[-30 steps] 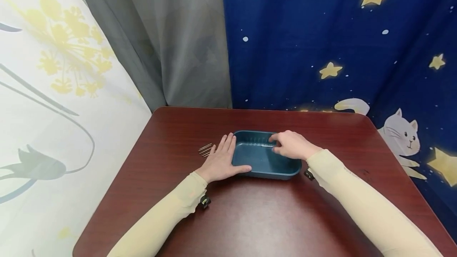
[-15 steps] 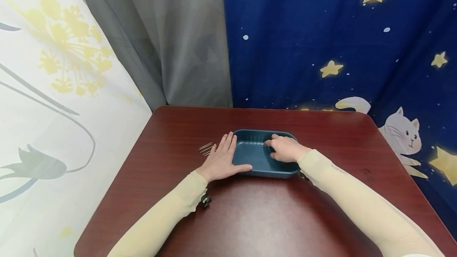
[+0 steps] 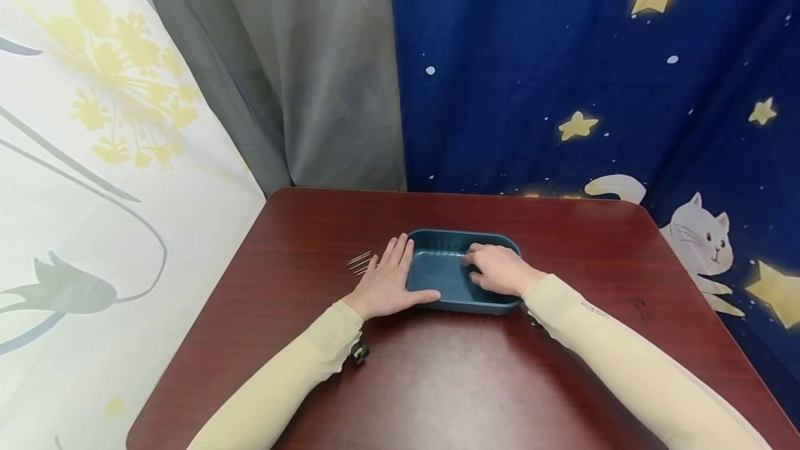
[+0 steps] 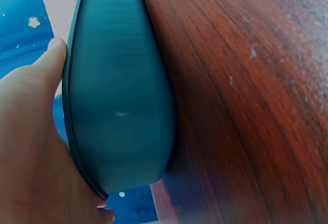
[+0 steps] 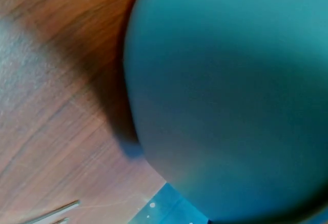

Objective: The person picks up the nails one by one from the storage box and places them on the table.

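Observation:
A dark teal rectangular tray [image 3: 437,280] sits on the table in the head view. My left hand [image 3: 386,285] rests on its left rim, fingers straight and thumb along the front rim. In the left wrist view, that hand [image 4: 28,131] lies against the rim beside the tray's outer wall [image 4: 120,90]. My right hand [image 3: 500,268] reaches inside the tray's right half with bent fingers; whether they pinch anything is hidden. Only the tray's outside [image 5: 220,96] fills most of the right wrist view, blurred. Several thin metal sticks [image 3: 359,262] lie left of the left hand.
The reddish-brown wooden table [image 3: 450,380] has rounded corners. Behind it hang a grey curtain [image 3: 340,89] and a blue star-patterned curtain [image 3: 500,89]. A white patterned cloth [image 3: 125,228] borders the left side.
My right hand has lowered into the tray and shifted left, to where a thin stick lay on the bottom; that stick no longer shows. The left hand stays on the rim.

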`<action>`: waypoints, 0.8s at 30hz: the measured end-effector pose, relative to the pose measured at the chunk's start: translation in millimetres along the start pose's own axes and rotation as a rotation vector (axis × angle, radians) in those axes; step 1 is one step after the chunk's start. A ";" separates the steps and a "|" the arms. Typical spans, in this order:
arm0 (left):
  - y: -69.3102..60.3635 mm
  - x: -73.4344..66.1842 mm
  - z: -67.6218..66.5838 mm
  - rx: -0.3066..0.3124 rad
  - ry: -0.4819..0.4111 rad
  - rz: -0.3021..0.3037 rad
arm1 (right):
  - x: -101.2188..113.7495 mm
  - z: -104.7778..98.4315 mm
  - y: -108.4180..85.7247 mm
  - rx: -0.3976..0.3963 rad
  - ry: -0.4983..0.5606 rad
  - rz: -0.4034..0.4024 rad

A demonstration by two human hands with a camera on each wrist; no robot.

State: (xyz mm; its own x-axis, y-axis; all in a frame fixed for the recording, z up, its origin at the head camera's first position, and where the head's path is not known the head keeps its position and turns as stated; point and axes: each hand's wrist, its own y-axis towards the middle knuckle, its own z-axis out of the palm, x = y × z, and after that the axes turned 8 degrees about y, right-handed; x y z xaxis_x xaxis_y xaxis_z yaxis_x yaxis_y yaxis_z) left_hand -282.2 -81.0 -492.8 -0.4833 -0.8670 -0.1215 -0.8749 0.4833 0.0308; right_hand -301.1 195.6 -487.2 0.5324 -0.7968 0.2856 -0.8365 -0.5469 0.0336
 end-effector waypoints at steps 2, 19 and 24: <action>0.2 0.4 0.3 0.001 0.001 -0.004 | 0.0 0.2 -0.2 -0.006 -0.006 -0.010; -1.0 -0.4 -1.5 0.006 -0.020 0.004 | 14.0 -8.1 -15.1 -0.086 -0.216 0.121; -1.2 0.4 -1.3 0.000 -0.010 0.005 | 16.8 -4.3 -16.5 -0.120 -0.219 0.108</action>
State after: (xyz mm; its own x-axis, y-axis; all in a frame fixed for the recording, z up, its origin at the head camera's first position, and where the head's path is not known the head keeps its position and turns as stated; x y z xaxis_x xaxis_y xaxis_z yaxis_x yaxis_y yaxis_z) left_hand -281.4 -82.1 -491.7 -0.4870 -0.8635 -0.1311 -0.8726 0.4874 0.0314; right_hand -278.9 192.3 -478.9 0.4439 -0.8925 0.0800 -0.8923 -0.4320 0.1314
